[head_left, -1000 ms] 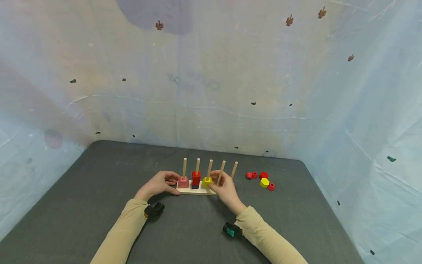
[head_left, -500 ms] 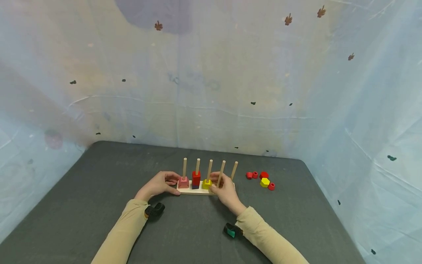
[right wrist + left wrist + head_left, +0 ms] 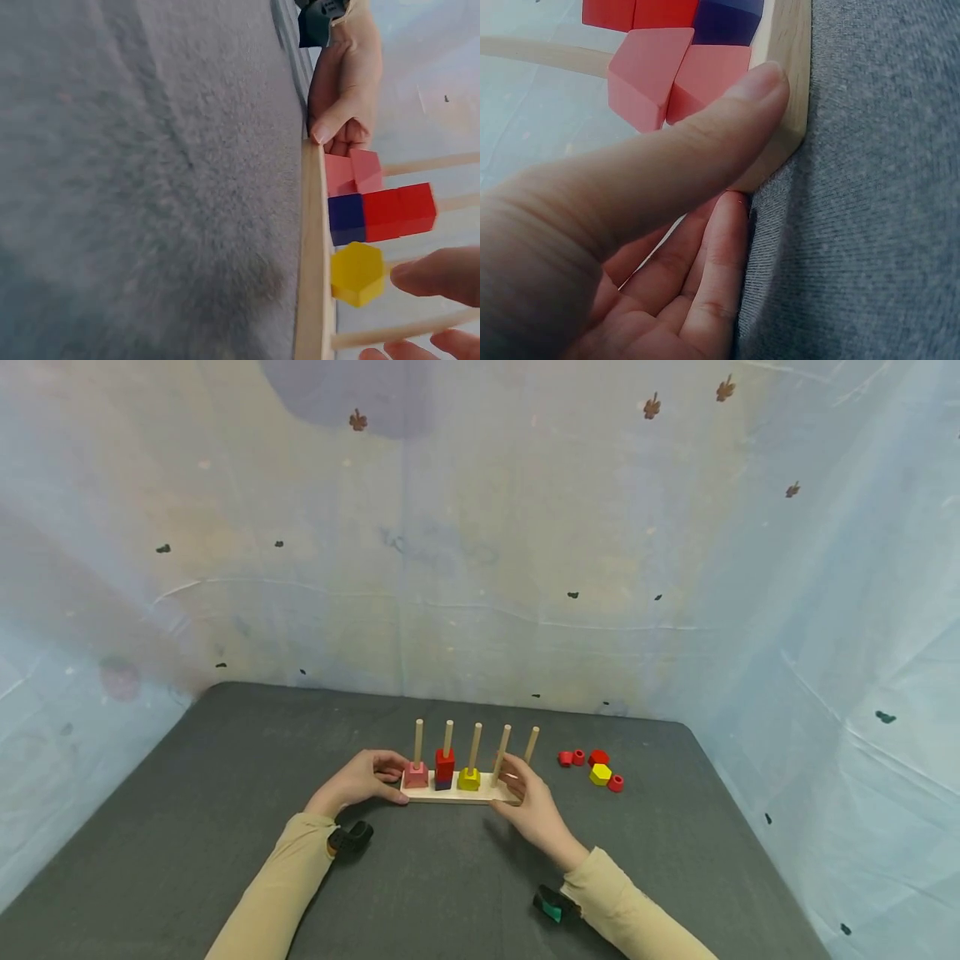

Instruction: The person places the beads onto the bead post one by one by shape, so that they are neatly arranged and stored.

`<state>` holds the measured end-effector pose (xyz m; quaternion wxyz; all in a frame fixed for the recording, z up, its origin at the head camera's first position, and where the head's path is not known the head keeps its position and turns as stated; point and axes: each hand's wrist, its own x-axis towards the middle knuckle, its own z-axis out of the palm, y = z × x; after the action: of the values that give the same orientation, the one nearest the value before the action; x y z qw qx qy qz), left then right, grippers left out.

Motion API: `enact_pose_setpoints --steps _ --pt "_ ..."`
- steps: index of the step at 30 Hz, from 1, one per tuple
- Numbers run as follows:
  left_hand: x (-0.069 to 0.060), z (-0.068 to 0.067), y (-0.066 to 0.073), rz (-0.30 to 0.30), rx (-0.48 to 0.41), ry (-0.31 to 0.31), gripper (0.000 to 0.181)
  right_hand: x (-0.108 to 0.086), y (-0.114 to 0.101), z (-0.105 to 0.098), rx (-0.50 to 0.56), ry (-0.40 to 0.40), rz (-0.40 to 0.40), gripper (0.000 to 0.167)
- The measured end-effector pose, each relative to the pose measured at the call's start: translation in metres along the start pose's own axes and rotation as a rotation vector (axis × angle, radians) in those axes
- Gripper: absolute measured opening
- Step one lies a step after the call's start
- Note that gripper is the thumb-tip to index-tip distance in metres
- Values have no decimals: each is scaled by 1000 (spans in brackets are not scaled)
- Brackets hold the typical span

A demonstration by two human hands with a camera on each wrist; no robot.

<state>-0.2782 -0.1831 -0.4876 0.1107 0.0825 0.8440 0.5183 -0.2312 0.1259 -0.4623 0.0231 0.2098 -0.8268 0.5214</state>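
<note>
Base (image 3: 450,798), oblong, pale wood, five-pegged: long axis left-to-right; left hand (image 3: 365,778) grips left end, right hand (image 3: 537,810) loose-fingered beside right.

Your left forearm (image 3: 270,893), in its beige sleeve, slants up to the right from the lower edge, while your right forearm (image 3: 641,910), sleeved alike, slants up to the left, so the two draw closer toward the hands. Your left hand (image 3: 363,778) turns inward at the wrist (image 3: 322,803) and grips between its extended thumb (image 3: 675,161) and lightly bent fingers (image 3: 724,247) (the thumb lies nearest the camera in the left wrist view). Your right hand (image 3: 534,806) arches loosely, its thumb and fingers parted and facing inward.
</note>
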Motion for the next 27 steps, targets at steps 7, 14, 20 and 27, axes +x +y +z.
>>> enact_pose_setpoints --steps 7,14,20,27 --pt "0 -1 1 7 1 -6 57 -20 -6 -22 -31 1 22 66" --pt "0 -2 -1 12 1 -7 58 -31 -10 -52 -67 28 28 61" --pt "1 -1 -2 -4 -5 -1 58 -33 -3 -83 -188 69 -36 61" --pt "1 0 -2 -3 -2 -2 58 -27 24 -120 -337 90 -98 58"
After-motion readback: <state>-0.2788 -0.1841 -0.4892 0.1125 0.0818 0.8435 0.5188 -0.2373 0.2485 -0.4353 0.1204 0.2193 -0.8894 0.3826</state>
